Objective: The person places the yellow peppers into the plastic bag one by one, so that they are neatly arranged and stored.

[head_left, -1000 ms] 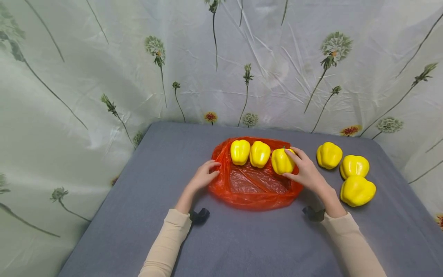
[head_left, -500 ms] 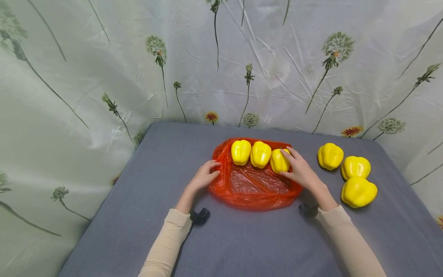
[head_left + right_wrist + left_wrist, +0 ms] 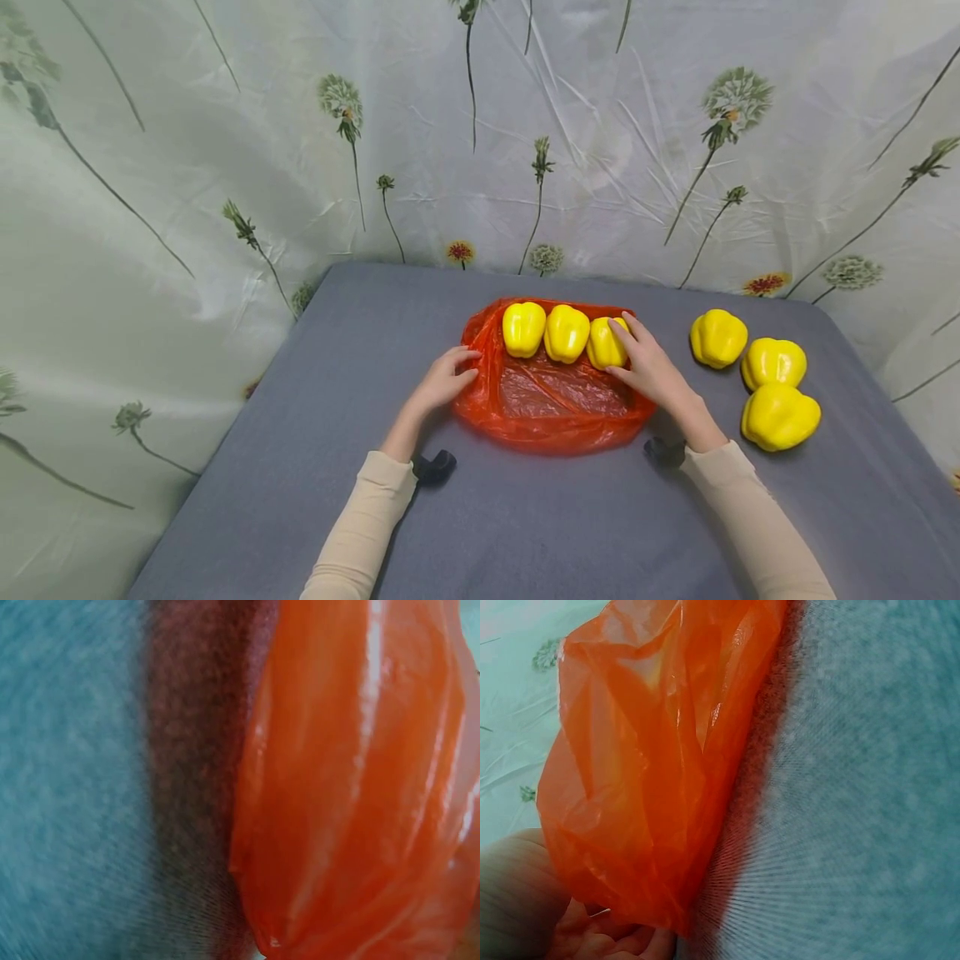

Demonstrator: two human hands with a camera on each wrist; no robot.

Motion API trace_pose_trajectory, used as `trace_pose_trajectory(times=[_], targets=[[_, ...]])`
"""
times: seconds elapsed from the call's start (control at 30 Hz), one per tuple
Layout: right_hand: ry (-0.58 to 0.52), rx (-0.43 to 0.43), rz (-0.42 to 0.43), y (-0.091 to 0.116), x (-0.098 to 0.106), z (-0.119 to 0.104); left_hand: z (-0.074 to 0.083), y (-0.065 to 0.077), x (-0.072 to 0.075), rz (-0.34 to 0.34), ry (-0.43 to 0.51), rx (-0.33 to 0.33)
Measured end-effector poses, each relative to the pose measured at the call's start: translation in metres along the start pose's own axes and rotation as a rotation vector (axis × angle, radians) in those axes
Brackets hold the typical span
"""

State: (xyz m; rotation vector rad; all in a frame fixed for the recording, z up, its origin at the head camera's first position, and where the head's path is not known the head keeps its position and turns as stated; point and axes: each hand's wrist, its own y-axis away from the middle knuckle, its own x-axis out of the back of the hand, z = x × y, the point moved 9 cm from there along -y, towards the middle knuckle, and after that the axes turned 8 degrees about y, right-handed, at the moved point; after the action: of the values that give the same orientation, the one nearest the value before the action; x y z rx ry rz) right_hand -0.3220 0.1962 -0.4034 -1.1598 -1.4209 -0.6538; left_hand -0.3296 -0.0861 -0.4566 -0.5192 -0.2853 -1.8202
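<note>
In the head view, a red plastic bag [image 3: 557,432] lies with its mouth spread wide, and three yellow bell peppers sit in a row along its far side. The right hand [image 3: 651,367] grips the rightmost pepper [image 3: 604,343], fingers over its top right and thumb at its lower right. Beside it are the middle pepper [image 3: 567,333] and the left pepper [image 3: 523,330]. At the bag's left rim, the left hand [image 3: 441,382] holds the plastic; the left wrist view shows its thumb and curled fingers at the bag's edge [image 3: 630,802]. Red plastic hides the right hand in its wrist view.
Three more yellow peppers are on the grey table [image 3: 540,533] to the right: a back one [image 3: 718,338], a middle one [image 3: 776,362] and a front one [image 3: 780,417]. A flower-printed curtain [image 3: 420,125] hangs behind the table.
The right hand has brought the third pepper slightly leftward, close against the middle one in the bag. The left hand stays at the left rim.
</note>
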Motion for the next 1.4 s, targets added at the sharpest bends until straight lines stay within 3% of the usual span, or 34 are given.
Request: trace_pose_trajectory(times=[0.43, 0.77, 1.4], targets=[[-0.014, -0.017, -0.053, 0.002, -0.006, 0.001, 0.000, 0.003, -0.002, -0.009, 0.013, 0.001], [-0.008, -0.008, -0.101, 0.006, 0.002, -0.004, -0.002, 0.003, -0.002, -0.007, 0.015, 0.013], [0.001, -0.043, 0.021, 0.025, 0.033, 0.014, 0.000, -0.002, 0.000, -0.014, 0.004, -0.006]])
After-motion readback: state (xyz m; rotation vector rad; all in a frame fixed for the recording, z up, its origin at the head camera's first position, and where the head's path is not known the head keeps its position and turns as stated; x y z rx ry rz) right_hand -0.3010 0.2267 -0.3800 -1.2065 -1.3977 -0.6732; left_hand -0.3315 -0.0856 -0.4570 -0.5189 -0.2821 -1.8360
